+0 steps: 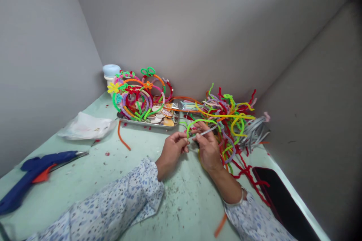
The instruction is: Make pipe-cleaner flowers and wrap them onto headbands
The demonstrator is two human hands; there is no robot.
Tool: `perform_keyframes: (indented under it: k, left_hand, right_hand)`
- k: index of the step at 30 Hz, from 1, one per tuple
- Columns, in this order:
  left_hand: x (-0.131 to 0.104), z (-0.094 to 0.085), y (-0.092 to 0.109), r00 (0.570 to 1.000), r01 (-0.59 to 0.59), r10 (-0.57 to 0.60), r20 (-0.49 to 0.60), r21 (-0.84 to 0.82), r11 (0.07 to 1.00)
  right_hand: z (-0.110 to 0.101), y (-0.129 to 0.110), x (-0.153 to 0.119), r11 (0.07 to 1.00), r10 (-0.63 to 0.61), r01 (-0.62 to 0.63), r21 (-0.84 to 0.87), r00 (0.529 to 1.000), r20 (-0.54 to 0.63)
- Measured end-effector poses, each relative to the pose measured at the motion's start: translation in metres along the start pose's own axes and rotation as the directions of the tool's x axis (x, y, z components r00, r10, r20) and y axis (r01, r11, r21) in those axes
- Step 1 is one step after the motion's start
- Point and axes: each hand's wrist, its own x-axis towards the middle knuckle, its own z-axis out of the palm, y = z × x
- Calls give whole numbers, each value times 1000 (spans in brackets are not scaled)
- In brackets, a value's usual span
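Note:
My left hand (174, 150) is closed, with thumb and forefinger pinching one end of a lime-green pipe cleaner (198, 121) against the tip of a thin pale grey strip (208, 131). The green piece arches up and over towards the right. My right hand (209, 152) holds the grey strip between thumb and fingers, close beside the left. Just behind the right hand lies a tangled pile of coloured pipe cleaners (226, 115). A bunch of similar grey strips (256, 131) rests at its right side.
Pipe-cleaner headbands (135, 98) stand in a metal tray (147, 123) of flat cut-outs. A blue glue gun (42, 167) and a plastic bag (86, 126) lie left; a phone (283, 196) lies right. A blue-lidded jar (111, 70) stands by the grey walls.

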Motion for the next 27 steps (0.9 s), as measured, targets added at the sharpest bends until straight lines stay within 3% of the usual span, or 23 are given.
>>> perform_keyframes:
  k: [5,12,16,22,24,27]
  left_hand:
    - [-4,2,0,998,-46,43,48,74,996]
    - [-6,3,0,998,-43,36,52,139,989]
    - [-7,3,-2,993,-93,78,87,178,980]
    - [-9,4,-1,988,-122,110,108,111,986]
    - [-8,4,1,993,-91,84,81,89,992]
    - [-6,3,4,998,-59,57,36,66,996]
  right_hand:
    - [-1,0,1,992,81,-86,88,995,62]
    - [1,-3,8,964,154,-135,230,985,-71]
    - [2,-2,7,980,159,-145,134,982,-100]
    - [6,-5,-5,978,54,-20,-207,986,160]
    - [6,-5,-6,985,12,16,-170,987,162]
    - [4,-2,-2,999,-1,2,-41,999,40]
